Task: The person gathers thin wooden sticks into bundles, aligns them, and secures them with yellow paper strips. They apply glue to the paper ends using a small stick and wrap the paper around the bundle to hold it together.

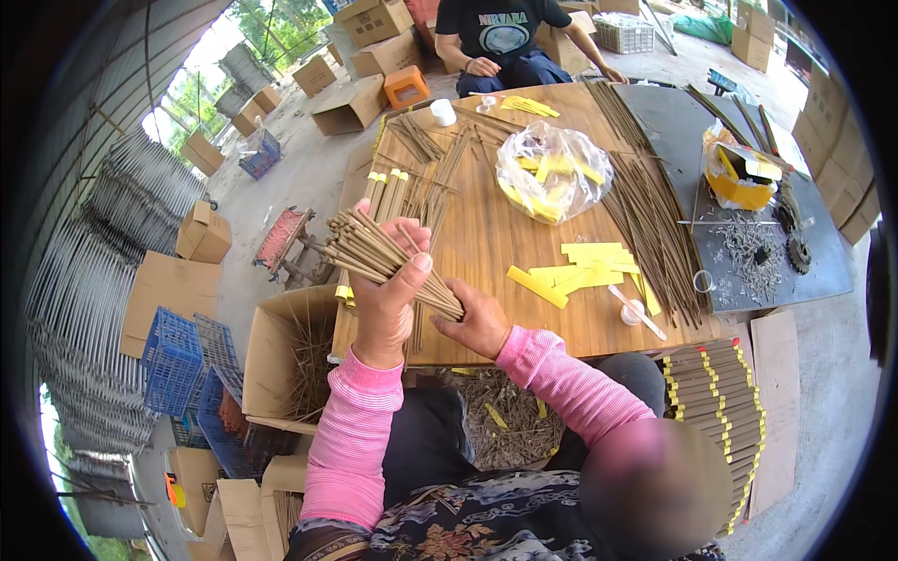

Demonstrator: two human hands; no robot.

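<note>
A bundle of thin brown sticks (pixel 360 247) lies slantwise across my left hand (pixel 396 297), whose thumb presses over it while the fingers are behind. At the bundle's lower right end, my right hand (pixel 479 321) grips the stick ends between thumb and fingers. Both hands are above the near left part of the wooden table (pixel 468 248). Behind the bundle stand or lie several stick bundles banded in yellow (pixel 385 192). Yellow paper strips (pixel 580 271) are spread to the right of my hands, near a small white pot with a flat spatula (pixel 636 310) over it.
A clear plastic bag of yellow strips (pixel 554 173) sits mid-table. Long loose sticks (pixel 655 224) lie along the right. Another person (pixel 510 47) sits across the table. A cardboard box of sticks (pixel 290 351) stands at left; banded bundles (pixel 716 411) are stacked at lower right.
</note>
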